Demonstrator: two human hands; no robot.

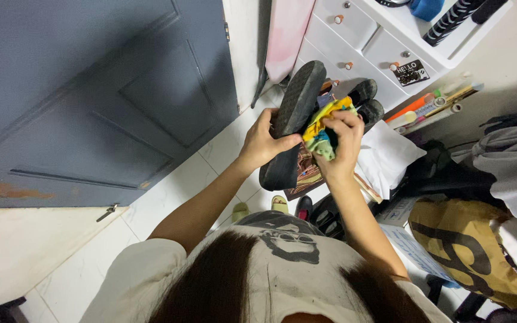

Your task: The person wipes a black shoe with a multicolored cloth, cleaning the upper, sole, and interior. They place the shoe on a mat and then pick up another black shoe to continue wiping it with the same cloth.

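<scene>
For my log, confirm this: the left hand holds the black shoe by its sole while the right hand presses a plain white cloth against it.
One detail is wrong. In the head view the left hand does hold the black shoe by its sole, but the cloth pressed against it by the right hand is multicoloured, yellow, green and blue, not plain white.

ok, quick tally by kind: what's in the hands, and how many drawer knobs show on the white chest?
Black shoe, held sole-out in the left hand: 1
Multicoloured cloth, gripped by the right hand: 1
Round knobs on the white drawer chest: 5, at and
Total: 7
</scene>
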